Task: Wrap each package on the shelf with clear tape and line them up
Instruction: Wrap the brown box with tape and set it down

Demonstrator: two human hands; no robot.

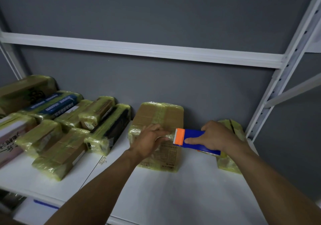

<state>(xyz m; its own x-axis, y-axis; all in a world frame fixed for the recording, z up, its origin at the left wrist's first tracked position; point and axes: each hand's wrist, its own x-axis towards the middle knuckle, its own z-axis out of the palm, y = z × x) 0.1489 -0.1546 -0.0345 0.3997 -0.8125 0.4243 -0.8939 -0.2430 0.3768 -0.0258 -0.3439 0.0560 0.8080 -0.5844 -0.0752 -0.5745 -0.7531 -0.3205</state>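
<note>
brown cardboard package (161,118) lies under the left hand (151,140), which pinches clear tape (169,136); right hand (217,137) grips blue tape dispenser (192,136) alongside.

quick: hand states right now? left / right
Left hand: on the cardboard box by the clear tape; blurred, so pinching or pressing cannot be told.
Right hand: grips the tape dispenser.

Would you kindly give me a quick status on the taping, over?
Right hand grips tape dispenser. Left hand on centre box at the tape end, grip blurred. Wrapped package sits behind right hand, not blocking.
</note>
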